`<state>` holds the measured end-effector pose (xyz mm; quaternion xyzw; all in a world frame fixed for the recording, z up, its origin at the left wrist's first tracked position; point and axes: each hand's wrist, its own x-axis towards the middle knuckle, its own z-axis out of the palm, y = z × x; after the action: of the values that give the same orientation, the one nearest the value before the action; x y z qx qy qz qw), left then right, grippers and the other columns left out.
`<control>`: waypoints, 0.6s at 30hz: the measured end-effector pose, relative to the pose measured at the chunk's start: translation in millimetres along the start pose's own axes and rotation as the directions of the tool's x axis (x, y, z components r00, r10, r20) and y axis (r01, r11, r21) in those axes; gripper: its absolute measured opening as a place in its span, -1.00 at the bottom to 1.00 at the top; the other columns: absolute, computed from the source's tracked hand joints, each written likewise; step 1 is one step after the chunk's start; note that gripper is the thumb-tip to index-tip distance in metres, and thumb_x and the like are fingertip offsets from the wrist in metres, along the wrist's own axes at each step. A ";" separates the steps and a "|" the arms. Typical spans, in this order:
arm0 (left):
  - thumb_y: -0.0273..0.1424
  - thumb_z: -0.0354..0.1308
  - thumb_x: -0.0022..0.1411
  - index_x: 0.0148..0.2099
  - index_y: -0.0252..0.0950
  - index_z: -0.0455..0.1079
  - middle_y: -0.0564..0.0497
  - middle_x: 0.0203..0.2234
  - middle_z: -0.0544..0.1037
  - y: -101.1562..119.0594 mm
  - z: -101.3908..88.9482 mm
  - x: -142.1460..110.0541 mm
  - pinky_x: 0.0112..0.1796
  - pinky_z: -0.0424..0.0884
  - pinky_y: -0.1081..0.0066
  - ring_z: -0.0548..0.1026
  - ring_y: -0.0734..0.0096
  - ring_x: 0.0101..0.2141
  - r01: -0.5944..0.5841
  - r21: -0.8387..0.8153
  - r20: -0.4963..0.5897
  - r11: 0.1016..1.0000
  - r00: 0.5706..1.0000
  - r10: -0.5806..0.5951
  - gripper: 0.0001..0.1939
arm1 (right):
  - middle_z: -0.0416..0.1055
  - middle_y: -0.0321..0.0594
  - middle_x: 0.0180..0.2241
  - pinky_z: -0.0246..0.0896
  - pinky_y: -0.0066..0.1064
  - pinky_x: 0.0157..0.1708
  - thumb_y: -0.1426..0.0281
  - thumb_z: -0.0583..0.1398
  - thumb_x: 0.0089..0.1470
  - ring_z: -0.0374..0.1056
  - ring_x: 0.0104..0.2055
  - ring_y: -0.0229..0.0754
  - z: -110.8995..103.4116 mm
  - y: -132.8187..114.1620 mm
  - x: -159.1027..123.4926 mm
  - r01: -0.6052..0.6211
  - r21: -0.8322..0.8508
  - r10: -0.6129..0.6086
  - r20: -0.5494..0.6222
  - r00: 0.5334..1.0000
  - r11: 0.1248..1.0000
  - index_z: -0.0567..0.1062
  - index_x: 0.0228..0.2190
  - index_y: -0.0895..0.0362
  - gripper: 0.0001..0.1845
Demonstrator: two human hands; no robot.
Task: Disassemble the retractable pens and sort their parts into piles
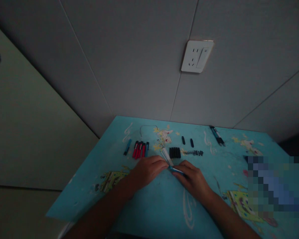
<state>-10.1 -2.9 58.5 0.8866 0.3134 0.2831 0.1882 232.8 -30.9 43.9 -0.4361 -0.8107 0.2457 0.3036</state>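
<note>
My right hand (193,176) is closed around a slim blue pen barrel (178,171), which slants across the middle of the table. At the barrel's left end the fingertips of my left hand (150,168) are pinched together; what lies between them is too small to make out. Just beyond my fingertips lie several thin white sticks (167,156), side by side. A row of black caps (174,152) sits to their right, followed by a line of tiny black parts (196,153). Several red barrels (139,150) with dark ends lie beyond my left hand.
Blue barrels (127,147) lie beside the red ones. Two short black pieces (191,143) rest farther back. Dark pens (217,136) lie at the back right. The blue cartoon-printed table (154,205) meets a grey wall with a socket (197,56). A blurred patch covers the right side.
</note>
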 end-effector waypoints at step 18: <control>-0.26 0.27 0.26 0.04 -0.27 0.41 0.00 -0.27 0.55 7.9 13.8 -2.0 -0.43 0.34 0.54 0.37 0.58 -0.53 0.062 -0.353 -0.089 0.934 0.991 -0.100 -0.65 | 0.40 -0.14 -0.20 0.32 -0.31 -0.16 0.36 0.13 0.31 0.38 -0.17 -0.15 3.2 -6.0 -1.3 0.035 0.319 -0.055 0.054 0.997 0.947 0.51 0.01 0.01 -0.72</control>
<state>0.7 -12.2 51.1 0.8092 0.3040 0.3727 0.3374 227.7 -35.4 45.2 -0.3551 -0.7794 0.3793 0.3500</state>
